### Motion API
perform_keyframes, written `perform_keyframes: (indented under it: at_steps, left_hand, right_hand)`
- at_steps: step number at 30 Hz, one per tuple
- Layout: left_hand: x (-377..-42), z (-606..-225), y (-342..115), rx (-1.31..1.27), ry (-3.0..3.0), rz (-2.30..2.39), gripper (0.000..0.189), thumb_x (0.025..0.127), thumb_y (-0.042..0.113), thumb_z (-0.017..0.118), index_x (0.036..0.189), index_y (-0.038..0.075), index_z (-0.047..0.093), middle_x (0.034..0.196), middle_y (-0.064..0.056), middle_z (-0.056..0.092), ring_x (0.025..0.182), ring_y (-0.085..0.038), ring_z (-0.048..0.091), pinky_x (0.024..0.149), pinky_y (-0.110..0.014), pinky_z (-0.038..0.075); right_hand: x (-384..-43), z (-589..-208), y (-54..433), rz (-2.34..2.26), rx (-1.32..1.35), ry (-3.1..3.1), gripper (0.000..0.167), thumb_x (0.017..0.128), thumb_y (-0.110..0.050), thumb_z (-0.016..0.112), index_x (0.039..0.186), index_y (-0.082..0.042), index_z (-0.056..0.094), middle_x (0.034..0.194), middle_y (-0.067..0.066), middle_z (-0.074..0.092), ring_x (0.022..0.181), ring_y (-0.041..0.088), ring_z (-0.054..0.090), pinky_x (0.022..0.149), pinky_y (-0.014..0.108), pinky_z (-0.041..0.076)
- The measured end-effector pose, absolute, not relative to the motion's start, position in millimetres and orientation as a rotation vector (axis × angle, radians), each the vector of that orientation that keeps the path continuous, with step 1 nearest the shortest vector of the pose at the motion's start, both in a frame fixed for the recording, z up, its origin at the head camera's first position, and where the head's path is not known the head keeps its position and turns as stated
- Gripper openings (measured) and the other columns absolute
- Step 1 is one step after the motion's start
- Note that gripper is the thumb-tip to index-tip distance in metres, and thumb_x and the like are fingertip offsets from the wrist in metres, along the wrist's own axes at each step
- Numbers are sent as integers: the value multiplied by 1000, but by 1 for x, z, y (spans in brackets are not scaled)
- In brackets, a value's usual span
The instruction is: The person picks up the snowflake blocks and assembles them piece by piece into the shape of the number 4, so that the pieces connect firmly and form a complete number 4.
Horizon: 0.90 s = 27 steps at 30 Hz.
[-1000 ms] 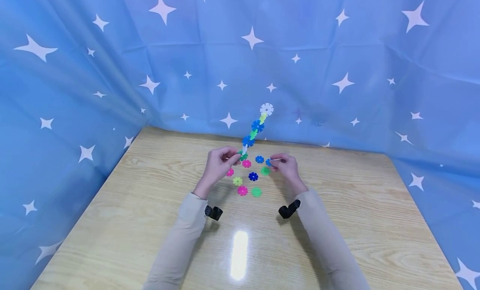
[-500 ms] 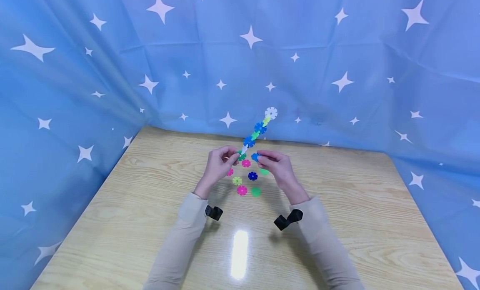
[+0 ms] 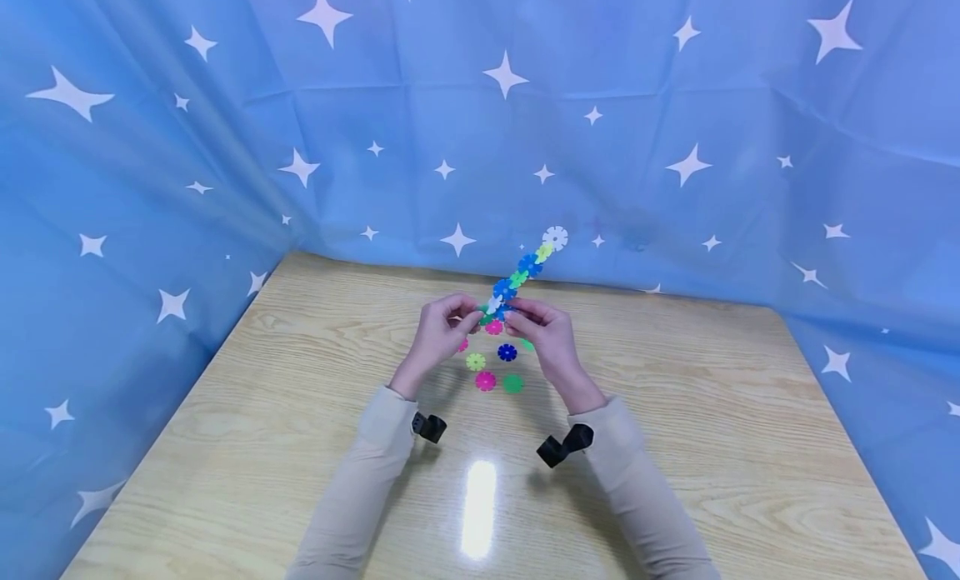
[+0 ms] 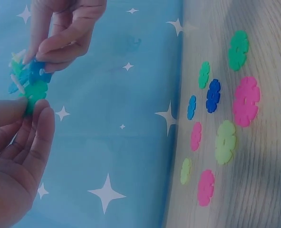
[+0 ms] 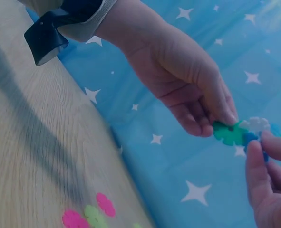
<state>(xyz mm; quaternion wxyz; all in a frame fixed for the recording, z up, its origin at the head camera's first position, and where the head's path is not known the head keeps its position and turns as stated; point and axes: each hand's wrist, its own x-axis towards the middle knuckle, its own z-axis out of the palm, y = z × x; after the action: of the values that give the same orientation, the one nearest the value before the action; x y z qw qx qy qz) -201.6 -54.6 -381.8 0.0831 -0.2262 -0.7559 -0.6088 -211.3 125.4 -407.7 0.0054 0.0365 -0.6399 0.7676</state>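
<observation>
Left hand held just beside right hand; fingers pinched against thumb on each; forearms spread wider behind hands.

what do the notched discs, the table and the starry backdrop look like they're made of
Discs: probably smooth plastic, being thin, evenly coloured and cleanly notched.
Table: wood or wood-look laminate, glossy, with pale grain and a bright reflection.
Backdrop: likely printed cloth, though its folds and creases could suit thin plastic sheeting.

Head cam faces forward-down over the desk; both wrist cams, way closer and tilted, share the disc chain.
</observation>
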Motion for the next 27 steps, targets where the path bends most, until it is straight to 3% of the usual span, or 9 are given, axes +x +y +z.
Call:
perform_keyframes:
  at_steps: [5,10,14,18,22,27]
  left_hand:
    - [-202,-383,-54,-660,-2253,-1836,9,88,-8,58,93,-15,62,80,-28,63,71,-41,62,64,-45,57]
    - [-203,-384,-53,-660,-2239,-1865,10,88,-8,58,93,-15,62,79,-29,62,72,-43,61,65,-50,56]
    - [-202,-384,-53,-665,-2234,-1854,10,88,-8,58,93,-16,62,79,-29,62,71,-43,61,64,-49,56]
    - [-202,-384,-53,-658,-2240,-1833,10,87,-8,59,93,-15,63,78,-28,63,69,-40,62,60,-34,58]
    - [-201,-384,-52,-640,-2245,-1834,10,87,-8,59,92,-16,62,78,-29,63,68,-40,61,55,-15,51]
    - [-199,-385,-50,-603,-2252,-1815,9,87,-8,60,89,-16,62,76,-29,63,67,-39,61,49,-10,44]
  right_hand:
    - [-210,-409,121,2510,28,-1900,33,88,7,58,119,16,53,82,-1,66,72,7,64,72,21,56]
    - [-208,-411,117,2690,-31,-1741,22,91,5,55,102,-7,69,87,0,64,76,9,60,75,20,54]
    - [-208,-415,117,2785,19,-1678,32,92,5,52,91,-20,72,88,-3,65,78,8,59,74,19,51]
    - [-208,-421,118,2815,68,-1661,36,94,4,49,93,-22,73,94,-5,66,84,7,60,81,22,49]
    - [-209,-426,114,2813,92,-1605,34,95,2,49,94,-22,72,97,-4,65,89,8,61,91,27,47]
    - [-209,-431,107,2797,28,-1518,27,92,3,52,95,-16,70,92,-2,66,86,9,63,93,28,49]
